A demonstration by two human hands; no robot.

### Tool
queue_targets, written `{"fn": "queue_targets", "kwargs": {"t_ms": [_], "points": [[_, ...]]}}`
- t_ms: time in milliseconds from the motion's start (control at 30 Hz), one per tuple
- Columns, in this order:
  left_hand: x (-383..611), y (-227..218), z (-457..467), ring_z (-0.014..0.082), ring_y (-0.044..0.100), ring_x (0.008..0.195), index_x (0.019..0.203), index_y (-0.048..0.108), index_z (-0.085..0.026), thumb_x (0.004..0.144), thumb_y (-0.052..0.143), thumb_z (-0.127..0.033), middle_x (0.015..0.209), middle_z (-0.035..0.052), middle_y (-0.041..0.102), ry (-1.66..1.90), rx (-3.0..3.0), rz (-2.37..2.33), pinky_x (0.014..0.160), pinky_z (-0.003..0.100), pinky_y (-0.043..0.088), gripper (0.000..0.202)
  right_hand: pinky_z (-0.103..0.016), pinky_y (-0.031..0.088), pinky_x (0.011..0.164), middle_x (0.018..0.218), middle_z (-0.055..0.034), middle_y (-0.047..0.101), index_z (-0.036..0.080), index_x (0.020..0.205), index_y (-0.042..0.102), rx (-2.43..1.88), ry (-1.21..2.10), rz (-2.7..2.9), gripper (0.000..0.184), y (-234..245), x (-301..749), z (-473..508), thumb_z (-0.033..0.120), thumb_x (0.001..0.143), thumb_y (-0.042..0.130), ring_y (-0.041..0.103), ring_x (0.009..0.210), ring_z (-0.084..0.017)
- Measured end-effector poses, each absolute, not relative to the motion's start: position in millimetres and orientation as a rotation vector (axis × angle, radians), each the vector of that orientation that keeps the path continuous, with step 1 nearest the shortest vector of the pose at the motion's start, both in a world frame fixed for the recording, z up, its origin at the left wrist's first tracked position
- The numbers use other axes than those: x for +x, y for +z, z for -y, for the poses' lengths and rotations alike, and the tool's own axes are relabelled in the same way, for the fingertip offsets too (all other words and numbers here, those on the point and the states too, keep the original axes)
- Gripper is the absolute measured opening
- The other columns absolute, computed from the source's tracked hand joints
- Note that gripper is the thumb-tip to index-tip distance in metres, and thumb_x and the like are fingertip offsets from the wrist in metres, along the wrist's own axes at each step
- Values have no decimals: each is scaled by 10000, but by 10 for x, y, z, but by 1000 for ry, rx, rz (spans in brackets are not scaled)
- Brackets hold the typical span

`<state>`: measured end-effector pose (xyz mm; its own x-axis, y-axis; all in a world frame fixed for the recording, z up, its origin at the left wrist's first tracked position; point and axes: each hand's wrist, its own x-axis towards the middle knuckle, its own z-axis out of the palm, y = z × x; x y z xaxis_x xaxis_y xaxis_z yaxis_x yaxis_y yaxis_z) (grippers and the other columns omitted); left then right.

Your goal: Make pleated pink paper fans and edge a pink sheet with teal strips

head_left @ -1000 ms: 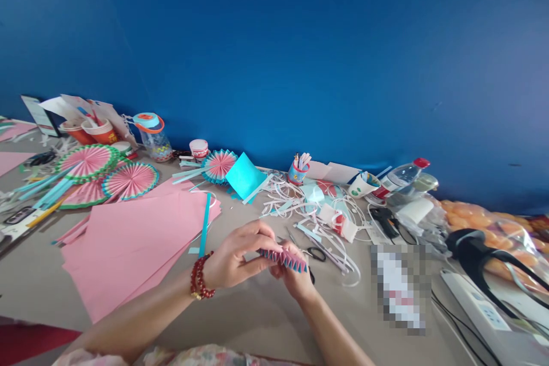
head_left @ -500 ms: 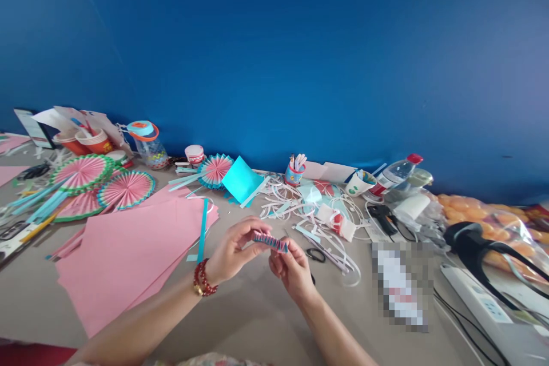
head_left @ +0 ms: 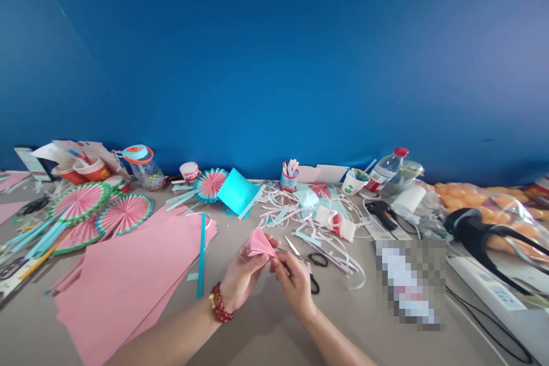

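A pink pleated paper fan (head_left: 259, 243), narrow at its right end and spread at the left, is held between my two hands above the table. Wrapped round its wider part, my left hand (head_left: 245, 274) is closed on it, a red bead bracelet at the wrist. With a pinch, my right hand (head_left: 295, 280) grips the gathered narrow end. Just behind and right of that hand lie scissors (head_left: 316, 260) with black handles, partly hidden by it. Pink paper sheets (head_left: 124, 274) lie to the left, a teal strip (head_left: 201, 257) across their edge.
Finished paper rosettes (head_left: 124, 214) lie at the left, with another near a turquoise square sheet (head_left: 238, 191). White paper strips (head_left: 278, 206) are tangled at the back. A glue gun (head_left: 383, 216), bottle (head_left: 386, 171) and power strip (head_left: 493, 291) are on the right.
The pleated paper has turned from its folded edge toward me to its pink face, and its left end has spread. The scissors now show more. My view has tilted up.
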<state>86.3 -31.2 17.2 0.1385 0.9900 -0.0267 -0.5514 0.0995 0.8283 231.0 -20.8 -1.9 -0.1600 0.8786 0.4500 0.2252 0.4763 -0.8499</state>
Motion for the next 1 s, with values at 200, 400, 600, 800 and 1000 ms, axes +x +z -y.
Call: {"fn": "queue_targets", "kwargs": {"t_ms": [200, 400, 600, 800, 1000], "points": [[778, 233, 303, 223, 660, 945, 852, 693, -182, 759, 795, -358, 902, 51, 728, 1359, 782, -654, 775, 324, 516, 223, -243, 421, 604, 645, 1, 603, 203, 752, 578, -799, 676, 1747, 193, 84, 2311, 237, 216, 941, 543, 555, 586, -136], [782, 251, 349, 205, 683, 906, 797, 732, -176, 793, 779, -306, 858, 43, 737, 1388, 670, -664, 859, 333, 512, 138, -234, 399, 602, 642, 12, 569, 205, 767, 542, -720, 657, 1769, 175, 130, 2315, 240, 176, 940, 534, 528, 587, -124], [751, 349, 280, 208, 703, 933, 853, 730, -191, 775, 798, -287, 902, 25, 733, 1500, 571, -754, 839, 316, 539, 141, -230, 392, 599, 643, 8, 575, 205, 743, 535, -835, 696, 1775, 213, 90, 2338, 210, 236, 954, 531, 526, 589, -125], [757, 338, 242, 201, 703, 908, 853, 721, -170, 761, 808, -295, 917, 39, 731, 1525, 505, -798, 797, 295, 549, 178, -242, 354, 592, 623, 16, 526, 209, 713, 486, -793, 743, 1856, 252, 83, 2340, 206, 229, 964, 496, 489, 575, -124], [784, 343, 290, 263, 626, 1156, 1177, 670, -213, 797, 778, -326, 1180, 108, 708, 1334, 553, -608, 909, 351, 518, 411, -240, 362, 611, 640, 14, 523, 204, 718, 502, -807, 798, 1812, 257, 23, 2351, 188, 234, 972, 491, 493, 595, -124]]}}
